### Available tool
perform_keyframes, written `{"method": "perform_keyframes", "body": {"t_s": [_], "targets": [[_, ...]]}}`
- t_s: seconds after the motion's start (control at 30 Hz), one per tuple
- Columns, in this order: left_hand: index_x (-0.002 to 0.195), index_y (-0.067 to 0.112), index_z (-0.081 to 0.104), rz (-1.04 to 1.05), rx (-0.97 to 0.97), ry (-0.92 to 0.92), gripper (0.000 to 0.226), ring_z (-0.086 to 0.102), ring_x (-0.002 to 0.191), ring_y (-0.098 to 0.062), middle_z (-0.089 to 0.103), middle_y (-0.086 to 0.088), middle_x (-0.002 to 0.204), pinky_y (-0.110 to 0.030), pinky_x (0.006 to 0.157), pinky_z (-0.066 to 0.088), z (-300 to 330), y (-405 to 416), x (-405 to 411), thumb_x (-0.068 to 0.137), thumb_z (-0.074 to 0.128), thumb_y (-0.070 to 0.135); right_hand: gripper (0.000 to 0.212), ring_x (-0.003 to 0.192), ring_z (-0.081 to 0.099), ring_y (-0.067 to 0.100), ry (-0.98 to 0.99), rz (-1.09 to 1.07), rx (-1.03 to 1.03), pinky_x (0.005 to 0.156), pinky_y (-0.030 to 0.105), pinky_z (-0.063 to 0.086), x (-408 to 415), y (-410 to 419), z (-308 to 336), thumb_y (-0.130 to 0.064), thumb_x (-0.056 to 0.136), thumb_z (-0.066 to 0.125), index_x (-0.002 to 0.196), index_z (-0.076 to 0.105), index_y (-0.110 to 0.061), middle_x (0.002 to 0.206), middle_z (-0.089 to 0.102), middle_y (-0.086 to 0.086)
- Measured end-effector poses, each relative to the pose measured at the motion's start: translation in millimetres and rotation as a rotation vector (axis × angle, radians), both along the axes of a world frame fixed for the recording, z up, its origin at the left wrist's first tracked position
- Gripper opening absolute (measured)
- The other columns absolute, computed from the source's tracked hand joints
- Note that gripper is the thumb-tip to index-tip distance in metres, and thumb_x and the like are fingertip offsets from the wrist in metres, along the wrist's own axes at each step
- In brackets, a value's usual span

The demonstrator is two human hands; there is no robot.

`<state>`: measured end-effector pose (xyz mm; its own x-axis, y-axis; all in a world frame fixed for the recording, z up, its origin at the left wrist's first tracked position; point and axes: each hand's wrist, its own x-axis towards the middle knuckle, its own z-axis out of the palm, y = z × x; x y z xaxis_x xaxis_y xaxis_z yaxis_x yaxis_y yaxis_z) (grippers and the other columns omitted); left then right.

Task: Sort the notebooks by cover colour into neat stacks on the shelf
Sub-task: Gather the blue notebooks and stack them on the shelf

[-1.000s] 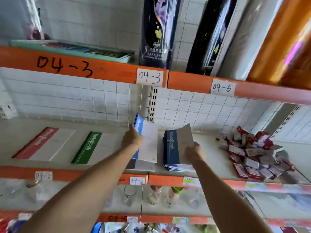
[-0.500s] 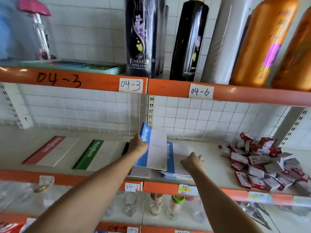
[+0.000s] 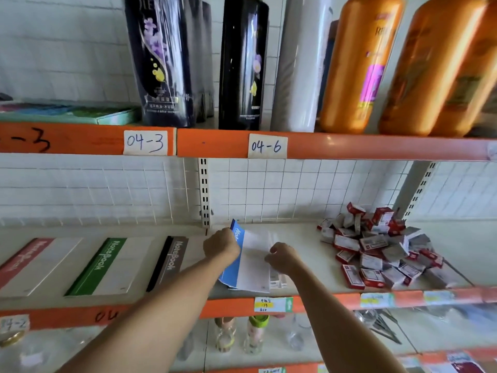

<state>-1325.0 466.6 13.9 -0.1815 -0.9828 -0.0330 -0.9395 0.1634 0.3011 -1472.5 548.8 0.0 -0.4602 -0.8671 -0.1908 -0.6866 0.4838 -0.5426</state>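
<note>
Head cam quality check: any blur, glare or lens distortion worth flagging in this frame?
Head view: wide-angle bending bows the orange shelf rail and leans the orange bottles; glare streaks on the wrapped dark bottle; edges soft, with the red notebook and lower-shelf jars smeared; left hand, right hand and blue notebook fairly sharp; lighting flat, shadows faint.

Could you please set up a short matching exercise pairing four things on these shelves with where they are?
Things:
1. red notebook
2. green notebook
3. blue notebook
4. pile of small boxes

Places:
A. far right of the middle shelf
B. between both hands
C. far left of the middle shelf
D. just right of the red one

Pairs: 1-C, 2-D, 3-B, 4-A
</note>
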Motion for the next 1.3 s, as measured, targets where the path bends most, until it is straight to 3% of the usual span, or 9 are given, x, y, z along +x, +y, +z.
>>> {"method": "perform_keyframes", "body": {"t_s": [0.23, 0.3, 0.43, 0.63, 0.7, 0.83, 1.03, 1.2, 1.3], "targets": [[0.116, 0.015, 0.066, -0.161, -0.108, -0.289, 0.033, 0.062, 0.102, -0.023, 0.065, -0.006, 0.113, -0.03, 0.076, 0.042, -21, -7, -5, 0.1, 0.046, 0.037, 0.036, 0.096, 0.053, 0.025, -0.001, 0.038, -0.029, 0.077, 0.027, 0.042, -5, 0, -7, -0.014, 0.091, 0.055, 0.126, 0.056, -0.005, 0.123, 0.056, 0.017], [0.112, 0.016, 0.068, -0.19, -0.132, -0.316, 0.038, 0.062, 0.095, -0.022, 0.067, -0.005, 0.106, -0.031, 0.073, 0.041, -22, -8, -4, 0.101, 0.045, 0.045, 0.037, 0.103, 0.053, 0.028, 0.016, 0.036, -0.018, 0.083, 0.031, 0.046, -6, -1, -8, -0.014, 0.091, 0.054, 0.127, 0.055, -0.006, 0.124, 0.054, 0.017], [0.111, 0.018, 0.061, -0.203, -0.137, -0.231, 0.04, 0.061, 0.094, -0.022, 0.066, -0.005, 0.104, -0.031, 0.072, 0.043, -22, -14, 1, 0.097, 0.048, 0.053, 0.045, 0.121, 0.045, 0.033, 0.106, 0.024, -0.016, 0.103, 0.042, 0.043, 4, -7, -4, -0.022, 0.091, 0.056, 0.134, 0.049, -0.01, 0.134, 0.046, 0.017], [0.13, 0.019, 0.048, -0.298, -0.051, 0.01, 0.045, 0.047, 0.125, -0.032, 0.051, -0.01, 0.135, -0.048, 0.101, 0.043, -26, -32, 29, 0.093, 0.06, 0.041, 0.054, 0.128, 0.042, 0.032, 0.171, 0.145, -0.074, 0.106, 0.04, 0.04, 46, -33, 4, -0.034, 0.091, 0.061, 0.139, 0.046, -0.014, 0.14, 0.045, 0.014], [0.136, 0.018, 0.045, -0.317, -0.078, 0.034, 0.047, 0.047, 0.126, -0.031, 0.051, -0.01, 0.138, -0.045, 0.101, 0.043, -19, -33, 57, 0.094, 0.061, 0.035, 0.055, 0.127, 0.043, 0.033, 0.177, 0.203, -0.067, 0.104, 0.038, 0.039, 68, -46, 6, -0.034, 0.091, 0.06, 0.139, 0.045, -0.012, 0.139, 0.046, 0.014], [0.14, 0.025, 0.041, -0.222, -0.175, -0.022, 0.053, 0.054, 0.117, -0.026, 0.058, -0.004, 0.13, -0.041, 0.094, 0.045, -10, -36, 127, 0.095, 0.056, 0.048, 0.062, 0.131, 0.043, 0.031, 0.196, 0.325, -0.1, 0.106, 0.038, 0.039, 123, -68, 8, -0.035, 0.088, 0.064, 0.142, 0.042, -0.014, 0.141, 0.046, 0.011], [0.145, 0.022, 0.037, -0.132, -0.076, -0.049, 0.063, 0.048, 0.125, -0.029, 0.052, -0.007, 0.139, -0.043, 0.1, 0.043, 5, -55, 249, 0.093, 0.055, 0.052, 0.067, 0.133, 0.042, 0.028, 0.188, 0.492, -0.083, 0.109, 0.038, 0.036, 224, -99, 8, -0.037, 0.087, 0.065, 0.145, 0.04, -0.016, 0.146, 0.044, 0.009], [0.139, 0.028, 0.038, -0.076, -0.098, -0.113, 0.055, 0.055, 0.112, -0.027, 0.059, -0.004, 0.129, -0.044, 0.093, 0.048, 0, -65, 347, 0.092, 0.053, 0.052, 0.073, 0.135, 0.041, 0.03, 0.21, 0.549, -0.078, 0.108, 0.039, 0.037, 315, -120, 11, -0.042, 0.088, 0.064, 0.149, 0.034, -0.014, 0.15, 0.04, 0.009], [0.146, 0.027, 0.036, -0.03, -0.084, -0.162, 0.063, 0.05, 0.125, -0.029, 0.053, -0.004, 0.139, -0.043, 0.101, 0.044, -2, -72, 409, 0.093, 0.051, 0.056, 0.073, 0.135, 0.039, 0.03, 0.222, 0.575, -0.077, 0.108, 0.038, 0.034, 371, -133, 13, -0.041, 0.088, 0.065, 0.148, 0.034, -0.015, 0.15, 0.04, 0.009]]}}
